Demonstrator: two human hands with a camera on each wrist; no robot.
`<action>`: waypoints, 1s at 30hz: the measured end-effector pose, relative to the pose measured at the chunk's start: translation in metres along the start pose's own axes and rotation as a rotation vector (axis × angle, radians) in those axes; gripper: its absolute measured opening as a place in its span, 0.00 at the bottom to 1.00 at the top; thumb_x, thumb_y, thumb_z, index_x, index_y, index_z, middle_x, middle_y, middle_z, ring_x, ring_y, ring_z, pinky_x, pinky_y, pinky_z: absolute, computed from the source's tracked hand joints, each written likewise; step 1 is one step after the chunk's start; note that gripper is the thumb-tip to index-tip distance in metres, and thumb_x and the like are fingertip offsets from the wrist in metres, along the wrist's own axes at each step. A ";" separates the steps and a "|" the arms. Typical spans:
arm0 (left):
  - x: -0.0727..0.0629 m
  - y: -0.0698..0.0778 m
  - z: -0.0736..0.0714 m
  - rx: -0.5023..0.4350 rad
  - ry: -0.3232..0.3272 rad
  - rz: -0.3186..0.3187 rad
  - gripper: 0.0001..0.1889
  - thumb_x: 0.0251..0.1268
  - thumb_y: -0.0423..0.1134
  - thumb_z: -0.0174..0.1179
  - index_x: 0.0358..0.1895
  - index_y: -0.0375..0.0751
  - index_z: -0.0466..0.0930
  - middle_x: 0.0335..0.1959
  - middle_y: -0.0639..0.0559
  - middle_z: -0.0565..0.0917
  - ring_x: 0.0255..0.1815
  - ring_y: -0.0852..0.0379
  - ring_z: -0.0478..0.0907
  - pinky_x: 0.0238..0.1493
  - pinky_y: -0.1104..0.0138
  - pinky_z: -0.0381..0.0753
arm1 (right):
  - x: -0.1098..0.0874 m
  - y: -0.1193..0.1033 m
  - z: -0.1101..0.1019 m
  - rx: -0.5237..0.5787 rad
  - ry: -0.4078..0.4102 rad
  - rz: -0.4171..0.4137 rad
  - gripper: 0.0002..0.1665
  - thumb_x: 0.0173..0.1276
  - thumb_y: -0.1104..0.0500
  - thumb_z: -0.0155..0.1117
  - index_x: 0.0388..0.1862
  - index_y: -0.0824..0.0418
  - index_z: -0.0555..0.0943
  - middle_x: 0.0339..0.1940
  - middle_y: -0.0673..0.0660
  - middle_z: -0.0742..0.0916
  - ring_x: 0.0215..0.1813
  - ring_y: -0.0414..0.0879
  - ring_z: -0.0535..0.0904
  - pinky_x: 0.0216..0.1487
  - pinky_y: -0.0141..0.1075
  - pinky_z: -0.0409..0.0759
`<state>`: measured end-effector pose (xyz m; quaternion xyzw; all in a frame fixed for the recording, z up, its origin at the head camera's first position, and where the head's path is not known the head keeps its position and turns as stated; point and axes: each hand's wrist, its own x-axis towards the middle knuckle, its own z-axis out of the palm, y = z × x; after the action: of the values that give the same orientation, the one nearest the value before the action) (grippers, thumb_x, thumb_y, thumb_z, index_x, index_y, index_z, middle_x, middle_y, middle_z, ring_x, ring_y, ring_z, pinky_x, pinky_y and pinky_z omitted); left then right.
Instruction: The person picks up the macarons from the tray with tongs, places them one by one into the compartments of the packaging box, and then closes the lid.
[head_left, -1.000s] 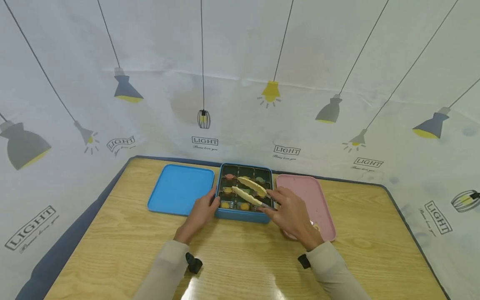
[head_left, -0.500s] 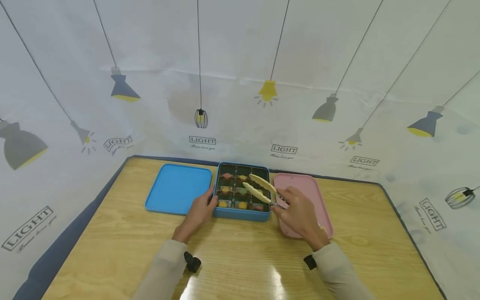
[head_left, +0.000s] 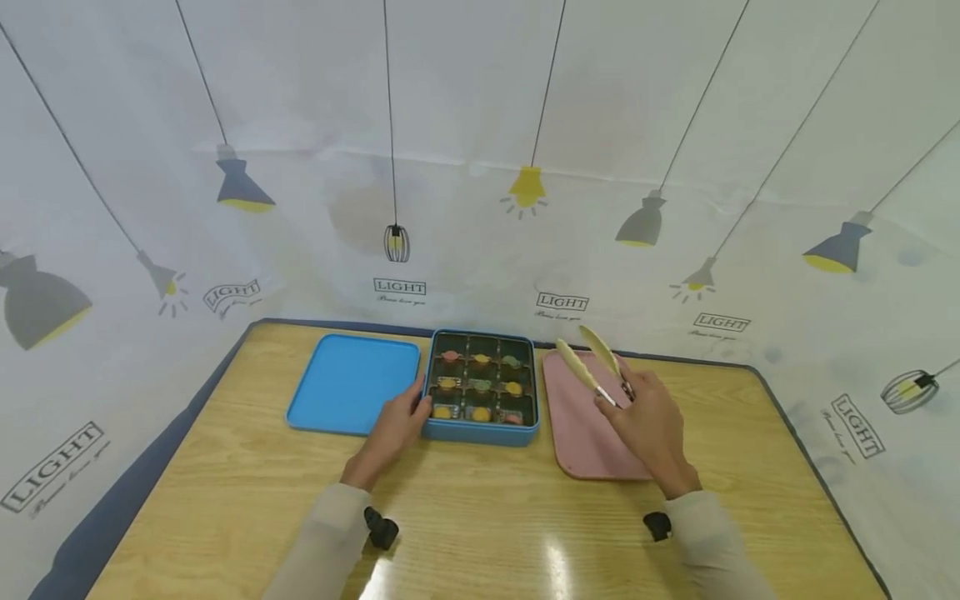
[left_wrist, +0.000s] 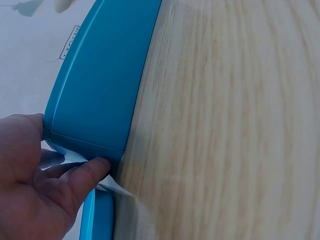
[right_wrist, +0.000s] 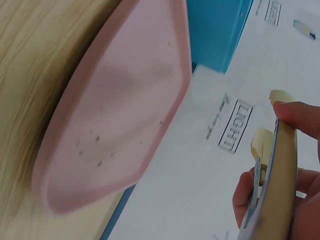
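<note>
A blue square box [head_left: 480, 432] stands mid-table, its black insert split into several compartments holding small red, yellow and green pieces, some seemingly in clear wrapping. My left hand [head_left: 399, 423] holds the box by its near left side; in the left wrist view the fingers of the left hand [left_wrist: 47, 185] lie at the box's wall [left_wrist: 102, 75]. Above the pink tray [head_left: 585, 454], my right hand [head_left: 651, 421] grips tongs [head_left: 576, 365] with pale tips. The tips are spread, with nothing visible between them. In the right wrist view the tongs' handle [right_wrist: 282, 170] lies within the fingers.
To the left of the box lies a flat blue lid or tray [head_left: 352, 383]. Dark specks dot the pink tray [right_wrist: 115, 90] in the right wrist view. A white printed sheet [head_left: 450, 208] hangs behind the table's back edge. Bare wood [head_left: 465, 508] stretches in front.
My right hand has carried the tongs right and up, from over the box to over the pink tray, and their tips have spread wider. My left hand has stayed at the box.
</note>
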<state>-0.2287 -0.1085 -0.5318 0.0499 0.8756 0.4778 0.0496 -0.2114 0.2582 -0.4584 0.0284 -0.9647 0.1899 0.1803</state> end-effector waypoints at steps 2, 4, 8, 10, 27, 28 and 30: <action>0.000 0.000 0.000 0.008 0.005 -0.004 0.31 0.80 0.47 0.43 0.80 0.44 0.51 0.14 0.54 0.65 0.12 0.59 0.57 0.19 0.66 0.63 | 0.001 0.008 -0.005 -0.013 -0.005 0.051 0.38 0.58 0.48 0.75 0.64 0.66 0.78 0.46 0.66 0.82 0.35 0.57 0.78 0.26 0.45 0.72; 0.000 0.000 0.000 0.013 0.006 -0.002 0.30 0.80 0.47 0.43 0.80 0.43 0.51 0.14 0.54 0.65 0.13 0.59 0.57 0.20 0.65 0.64 | 0.001 0.016 -0.009 -0.023 -0.010 0.090 0.37 0.60 0.47 0.73 0.62 0.66 0.78 0.49 0.69 0.81 0.40 0.60 0.79 0.29 0.49 0.74; -0.001 -0.001 -0.001 0.010 -0.001 -0.004 0.30 0.80 0.46 0.43 0.80 0.44 0.50 0.14 0.54 0.65 0.14 0.59 0.58 0.20 0.65 0.65 | 0.002 0.031 -0.018 -0.046 -0.013 0.135 0.34 0.60 0.46 0.73 0.58 0.66 0.79 0.49 0.71 0.79 0.42 0.63 0.79 0.28 0.50 0.73; -0.002 -0.001 -0.002 0.003 -0.005 -0.006 0.30 0.80 0.46 0.43 0.80 0.44 0.50 0.14 0.53 0.65 0.14 0.59 0.58 0.20 0.65 0.65 | 0.002 0.039 -0.020 -0.060 -0.013 0.156 0.34 0.60 0.45 0.72 0.56 0.67 0.79 0.48 0.71 0.79 0.40 0.62 0.77 0.27 0.48 0.72; -0.001 0.000 0.000 0.013 0.002 0.000 0.30 0.80 0.46 0.43 0.80 0.42 0.51 0.16 0.53 0.67 0.15 0.59 0.60 0.23 0.65 0.66 | -0.003 0.097 -0.017 -0.110 -0.146 0.323 0.46 0.63 0.33 0.64 0.48 0.79 0.75 0.50 0.81 0.75 0.42 0.71 0.77 0.26 0.51 0.73; -0.001 0.000 0.000 0.013 0.002 -0.003 0.30 0.80 0.46 0.43 0.80 0.42 0.51 0.16 0.53 0.67 0.15 0.59 0.60 0.23 0.64 0.66 | -0.004 0.101 -0.016 -0.109 -0.159 0.341 0.47 0.63 0.33 0.63 0.47 0.79 0.75 0.49 0.82 0.75 0.42 0.71 0.77 0.26 0.51 0.73; -0.001 0.000 0.000 0.017 0.000 -0.006 0.30 0.80 0.46 0.43 0.80 0.42 0.51 0.16 0.53 0.67 0.15 0.59 0.60 0.23 0.64 0.67 | -0.006 0.107 -0.014 -0.101 -0.200 0.382 0.50 0.63 0.31 0.62 0.49 0.81 0.74 0.50 0.83 0.74 0.43 0.72 0.76 0.28 0.52 0.73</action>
<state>-0.2274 -0.1084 -0.5317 0.0477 0.8797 0.4704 0.0504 -0.2142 0.3627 -0.4867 -0.1454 -0.9739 0.1682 0.0454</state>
